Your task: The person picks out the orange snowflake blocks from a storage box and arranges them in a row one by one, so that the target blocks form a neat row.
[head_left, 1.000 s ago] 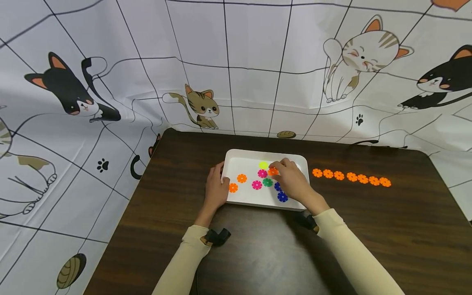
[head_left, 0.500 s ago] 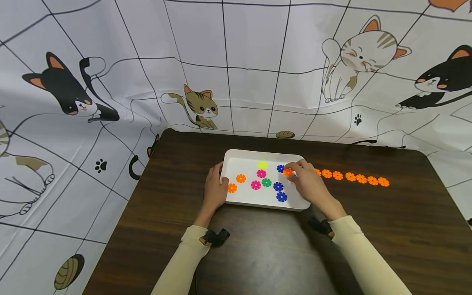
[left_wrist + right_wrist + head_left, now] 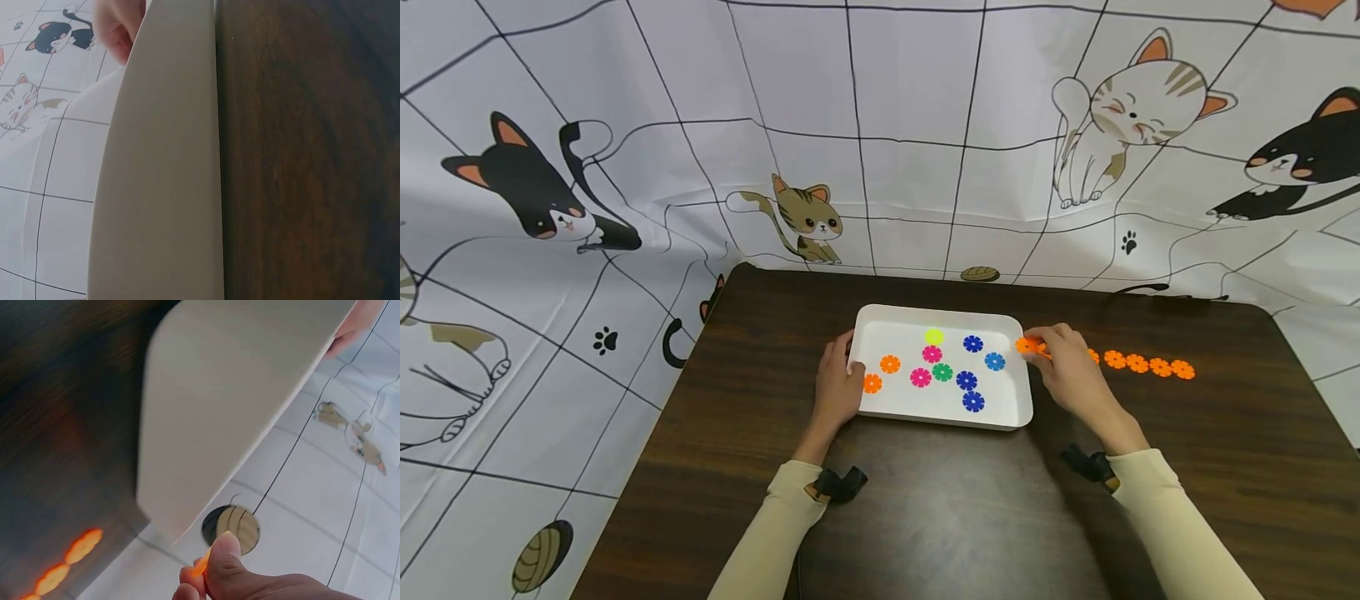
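Note:
My left hand (image 3: 840,379) grips the left end of a shallow white tray (image 3: 940,419), thumb at the rim. Just past the tray's right edge, my right hand (image 3: 1067,367) pinches a flat orange notched disc (image 3: 1026,344) between thumb and finger. Edge-on, that orange disc (image 3: 200,566) shows at the thumb tip in the right wrist view. A row of linked orange discs (image 3: 1138,364) lies on the table, its left end behind the right hand. Inside the tray are loose orange (image 3: 890,364), pink, blue, green and yellow discs.
The dark wooden table (image 3: 925,508) carries the tray near its back edge. Behind and to the left hangs a white sheet (image 3: 917,175) with cat drawings. Small black cameras (image 3: 842,483) sit at both wrists.
My right hand has moved right with the orange disc, from over the tray to beyond its right edge, uncovering blue discs. The left hand stays on the tray.

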Motion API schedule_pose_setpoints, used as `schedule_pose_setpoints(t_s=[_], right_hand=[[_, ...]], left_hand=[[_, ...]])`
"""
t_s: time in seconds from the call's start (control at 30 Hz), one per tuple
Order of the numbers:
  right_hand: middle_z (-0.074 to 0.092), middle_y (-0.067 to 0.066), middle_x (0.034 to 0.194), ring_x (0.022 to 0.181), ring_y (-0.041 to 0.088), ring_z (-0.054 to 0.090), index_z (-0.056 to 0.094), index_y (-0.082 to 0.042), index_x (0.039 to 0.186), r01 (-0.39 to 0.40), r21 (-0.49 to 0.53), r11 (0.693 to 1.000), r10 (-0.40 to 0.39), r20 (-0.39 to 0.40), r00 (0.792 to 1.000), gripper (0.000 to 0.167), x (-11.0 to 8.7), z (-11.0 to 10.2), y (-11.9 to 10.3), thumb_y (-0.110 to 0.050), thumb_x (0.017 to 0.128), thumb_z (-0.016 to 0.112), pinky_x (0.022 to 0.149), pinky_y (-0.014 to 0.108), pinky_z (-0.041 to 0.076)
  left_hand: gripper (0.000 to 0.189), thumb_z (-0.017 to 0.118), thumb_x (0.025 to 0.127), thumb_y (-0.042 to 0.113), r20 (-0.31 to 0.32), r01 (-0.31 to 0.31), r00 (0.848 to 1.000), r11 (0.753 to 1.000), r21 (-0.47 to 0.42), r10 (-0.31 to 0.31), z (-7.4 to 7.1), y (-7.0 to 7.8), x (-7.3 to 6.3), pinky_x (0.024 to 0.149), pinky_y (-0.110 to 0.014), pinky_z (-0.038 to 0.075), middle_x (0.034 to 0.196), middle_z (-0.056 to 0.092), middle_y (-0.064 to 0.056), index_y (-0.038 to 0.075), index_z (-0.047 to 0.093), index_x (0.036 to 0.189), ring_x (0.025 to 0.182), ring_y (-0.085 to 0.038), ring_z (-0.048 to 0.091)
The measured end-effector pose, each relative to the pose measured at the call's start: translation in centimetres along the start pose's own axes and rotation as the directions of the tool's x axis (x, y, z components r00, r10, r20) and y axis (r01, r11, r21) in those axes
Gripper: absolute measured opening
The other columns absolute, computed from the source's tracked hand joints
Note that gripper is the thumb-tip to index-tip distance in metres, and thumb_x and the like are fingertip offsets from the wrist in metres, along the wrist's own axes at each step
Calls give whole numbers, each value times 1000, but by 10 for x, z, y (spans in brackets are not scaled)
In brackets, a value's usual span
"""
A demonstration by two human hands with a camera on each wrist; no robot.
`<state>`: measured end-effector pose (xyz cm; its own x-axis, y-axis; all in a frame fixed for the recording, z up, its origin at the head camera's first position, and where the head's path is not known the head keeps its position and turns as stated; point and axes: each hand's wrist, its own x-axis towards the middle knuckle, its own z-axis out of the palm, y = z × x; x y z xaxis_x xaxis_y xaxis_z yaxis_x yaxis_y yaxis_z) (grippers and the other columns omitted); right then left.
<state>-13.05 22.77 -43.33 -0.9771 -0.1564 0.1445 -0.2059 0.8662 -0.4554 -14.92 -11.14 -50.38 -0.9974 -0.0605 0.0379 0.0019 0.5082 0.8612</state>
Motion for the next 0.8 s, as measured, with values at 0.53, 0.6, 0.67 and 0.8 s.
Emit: schedule_pose_setpoints(t_s=[0.53, 0.6, 0.67, 0.8], right_hand=[[57, 28, 114, 101, 44, 51, 62, 4, 125, -41, -33, 999, 39, -64, 997, 30, -18, -18, 62, -10, 98, 64, 77, 53, 43], [56, 28, 115, 102, 45, 50, 61, 4, 126, -56, -37, 998, 54, -63, 997, 30, -20, -21, 70, -10, 99, 62, 75, 52, 42], [55, 29, 118, 105, 46, 49, 60, 4, 127, -78, -38, 996, 75, -56, 996, 31, -22, -24, 78, -12, 100, 61, 76, 54, 42], [52, 31, 123, 108, 49, 48, 58, 3, 129, -117, -41, 992, 116, -38, 993, 31, -26, -28, 90, -13, 102, 58, 74, 55, 42]], left_hand=[[55, 47, 98, 9, 2, -4, 1000, 1000, 21, 4, 1, -2, 1, 96, -53, 46, 140, 53, -19, 9, 44, 152, 113, -36, 57], [54, 47, 98, 9, 3, -3, 1000, 1000, 21, 2, 1, -1, 1, 96, -53, 46, 140, 53, -20, 9, 44, 152, 114, -36, 57], [54, 47, 98, 9, 4, -4, 1000, 1000, 21, 4, 1, -1, 1, 97, -54, 46, 140, 53, -20, 9, 44, 152, 115, -36, 57], [54, 47, 98, 8, -3, -14, 1000, 1000, 23, 14, 1, 0, 1, 97, -55, 46, 140, 53, -21, 7, 44, 152, 115, -37, 57]])
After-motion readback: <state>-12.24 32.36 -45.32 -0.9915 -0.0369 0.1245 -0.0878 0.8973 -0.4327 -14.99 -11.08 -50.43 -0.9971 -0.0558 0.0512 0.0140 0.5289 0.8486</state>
